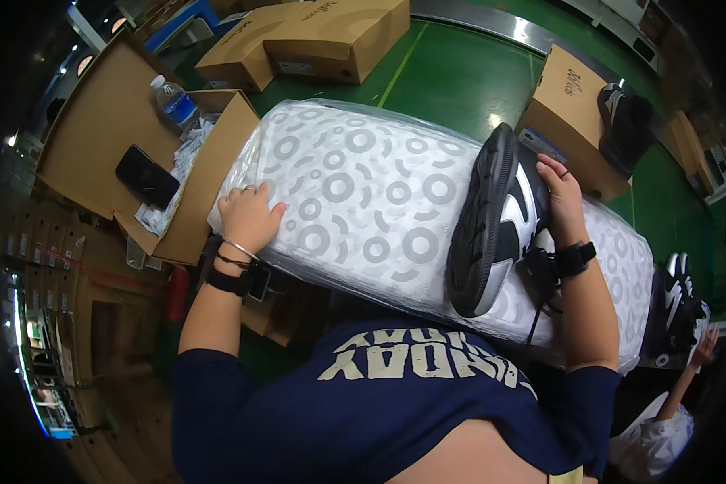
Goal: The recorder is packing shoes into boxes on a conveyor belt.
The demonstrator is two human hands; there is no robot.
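A stack of white paper printed with grey rings (355,185), covered in clear plastic, lies across in front of me. My left hand (248,216) rests on its left end, open, fingers spread flat and holding nothing. On the right part of the stack a black, white and silver sneaker (496,218) is tipped on its side, its black sole facing left. My right hand (565,194) is closed on the sneaker's upper at the right; the thumb is hidden. A small black object with a cord (538,274) sits by my right wrist.
At left, an open cardboard box (210,165) holds crumpled white paper, a water bottle (174,102) and a black phone (147,177). Closed shoeboxes (315,48) stand behind. Another dark shoe (625,125) leans by a box (565,97). Another person's hand (704,347) is near sneakers (676,302) at right.
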